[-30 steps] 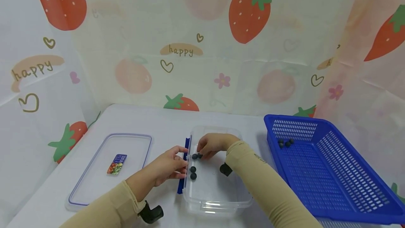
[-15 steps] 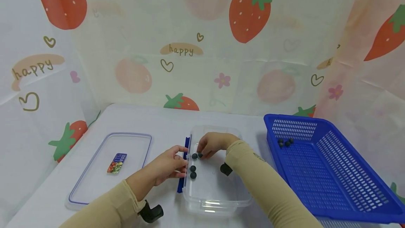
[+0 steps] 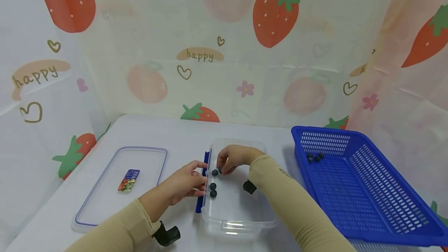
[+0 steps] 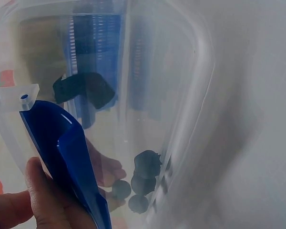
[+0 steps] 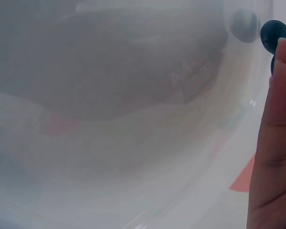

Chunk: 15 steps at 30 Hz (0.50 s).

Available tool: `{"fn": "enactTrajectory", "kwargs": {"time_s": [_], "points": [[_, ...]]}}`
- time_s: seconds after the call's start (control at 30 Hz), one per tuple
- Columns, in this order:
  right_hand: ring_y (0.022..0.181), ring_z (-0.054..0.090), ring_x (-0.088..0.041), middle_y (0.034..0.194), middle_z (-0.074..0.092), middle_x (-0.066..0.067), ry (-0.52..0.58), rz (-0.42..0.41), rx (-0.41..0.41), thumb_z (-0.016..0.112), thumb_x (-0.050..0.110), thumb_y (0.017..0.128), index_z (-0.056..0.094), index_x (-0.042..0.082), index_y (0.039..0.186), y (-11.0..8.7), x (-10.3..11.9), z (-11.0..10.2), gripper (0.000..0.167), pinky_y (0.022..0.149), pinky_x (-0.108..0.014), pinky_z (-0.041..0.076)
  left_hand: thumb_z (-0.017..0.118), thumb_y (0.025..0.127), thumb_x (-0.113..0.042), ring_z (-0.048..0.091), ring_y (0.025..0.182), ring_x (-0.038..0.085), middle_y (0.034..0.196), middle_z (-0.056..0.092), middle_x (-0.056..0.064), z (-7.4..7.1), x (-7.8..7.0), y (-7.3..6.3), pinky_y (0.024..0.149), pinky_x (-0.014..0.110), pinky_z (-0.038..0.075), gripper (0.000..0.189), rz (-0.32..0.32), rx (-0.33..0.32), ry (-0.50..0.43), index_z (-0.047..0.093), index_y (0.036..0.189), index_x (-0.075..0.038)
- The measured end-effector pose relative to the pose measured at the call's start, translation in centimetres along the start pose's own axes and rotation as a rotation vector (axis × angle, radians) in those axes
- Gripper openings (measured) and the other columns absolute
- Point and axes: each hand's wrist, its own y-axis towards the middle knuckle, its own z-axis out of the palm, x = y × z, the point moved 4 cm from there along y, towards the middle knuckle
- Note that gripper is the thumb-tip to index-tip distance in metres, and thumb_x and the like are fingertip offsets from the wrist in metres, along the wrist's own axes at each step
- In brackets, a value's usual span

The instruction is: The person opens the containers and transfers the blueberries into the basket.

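Note:
My right hand (image 3: 236,159) reaches into the clear plastic box (image 3: 241,221) and holds a small dark blueberry (image 5: 275,34) at its fingertips, near the left wall. Another blueberry (image 3: 215,172) sits right beside those fingertips, and two more, including this blueberry (image 3: 213,193), lie nearer me along the same wall. My left hand (image 3: 185,184) rests its spread fingers against the box's left side. Its fingers (image 4: 35,186) are by the hanging blue latch (image 4: 66,143). Through the wall in the left wrist view the blueberries cluster together.
A blue perforated basket (image 3: 364,189) stands on the right with several blueberries (image 3: 317,158) in its far left corner. Left of the box lies a clear lid (image 3: 101,201) with a blue seal and a colourful label (image 3: 129,181). A printed sheet (image 3: 224,77) hangs behind.
The right hand has shifted very slightly, and the blueberry at its fingertips is more covered by them. The left hand keeps its place at the box's side.

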Motion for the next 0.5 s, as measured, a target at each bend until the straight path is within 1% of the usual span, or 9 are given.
{"fn": "enactTrajectory", "kwargs": {"time_s": [0.27, 0.37, 0.5], "points": [[0.077, 0.062, -0.018, 0.089, 0.062, -0.006, -0.057, -0.003, -0.029, 0.066, -0.001, 0.079, 0.066, 0.009, 0.085, 0.36, 0.01, -0.20, 0.012, 0.071, -0.027, 0.054, 0.053, 0.091, -0.008, 0.059, 0.073, 0.020, 0.086, 0.056, 0.014, -0.08, -0.06, 0.01, 0.068, 0.030, 0.055, 0.041, 0.001, 0.003, 0.000, 0.041, 0.130, -0.013], [0.076, 0.063, -0.018, 0.088, 0.062, -0.006, -0.059, -0.011, -0.032, 0.065, 0.000, 0.080, 0.066, 0.010, 0.084, 0.25, 0.19, -0.31, 0.010, 0.070, -0.028, 0.055, 0.053, 0.091, -0.008, 0.059, 0.073, 0.020, 0.087, 0.056, 0.014, -0.06, -0.06, -0.01, 0.068, 0.030, 0.055, 0.041, -0.003, 0.002, -0.001, 0.040, 0.130, -0.013], [0.077, 0.064, -0.019, 0.091, 0.062, -0.007, -0.026, -0.036, -0.031, 0.065, 0.003, 0.082, 0.066, 0.010, 0.085, -0.03, 0.46, -0.69, 0.007, 0.071, -0.029, 0.055, 0.053, 0.091, -0.009, 0.058, 0.073, 0.020, 0.088, 0.056, 0.015, -0.05, 0.00, 0.00, 0.068, 0.030, 0.055, 0.041, -0.007, 0.006, -0.001, 0.040, 0.130, -0.013]]}}
